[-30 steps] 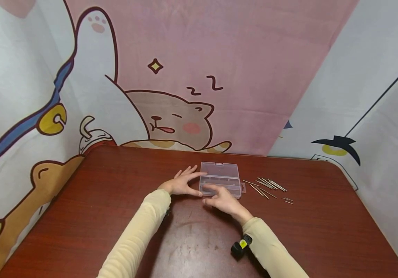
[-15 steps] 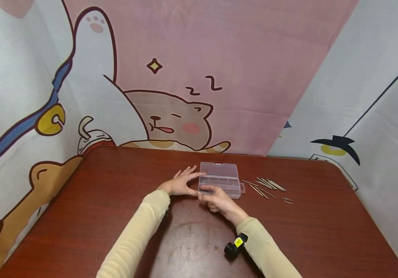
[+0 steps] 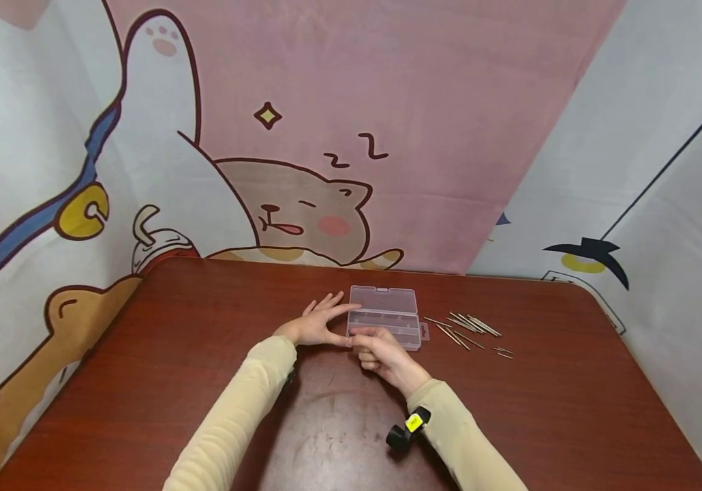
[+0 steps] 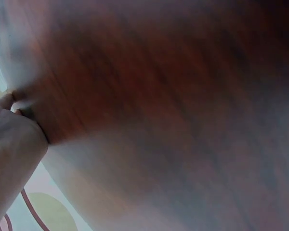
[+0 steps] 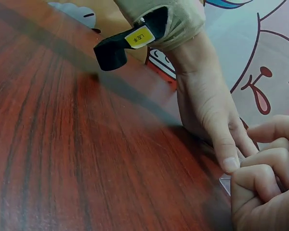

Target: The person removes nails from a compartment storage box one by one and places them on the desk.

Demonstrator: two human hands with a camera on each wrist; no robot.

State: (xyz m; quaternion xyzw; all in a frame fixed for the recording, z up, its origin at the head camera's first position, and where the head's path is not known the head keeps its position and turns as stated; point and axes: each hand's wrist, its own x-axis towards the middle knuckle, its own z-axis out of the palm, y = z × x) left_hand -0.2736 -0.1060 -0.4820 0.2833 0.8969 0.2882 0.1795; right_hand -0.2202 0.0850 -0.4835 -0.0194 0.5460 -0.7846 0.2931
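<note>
A clear plastic compartment box [image 3: 390, 300] lies on the table with its lid laid back. My left hand [image 3: 313, 330] rests along the box's left side, thumb and index finger spread straight against it. At the near left corner, my right hand [image 3: 389, 357] pinches the box's edge with thumb and index finger, its other fingers curled. Whether a small piece also sits between those fingertips is hidden. In the right wrist view the left hand [image 5: 209, 103] touches a clear corner beside the right hand's curled fingers [image 5: 269, 166]. The left wrist view shows only part of the left hand [image 4: 14, 137].
Several thin metal rods [image 3: 474, 323] lie loose on the table right of the box, with a few shorter pins [image 3: 503, 352] nearer. The brown table [image 3: 173, 354] ends at a printed cloth [image 3: 449, 136] behind. A black camera [image 3: 408, 428] is strapped to the right wrist.
The right hand has shifted slightly left; its index finger and thumb, apart before, have come together at the box's near left corner, and its other fingers have curled. The left hand stays put.
</note>
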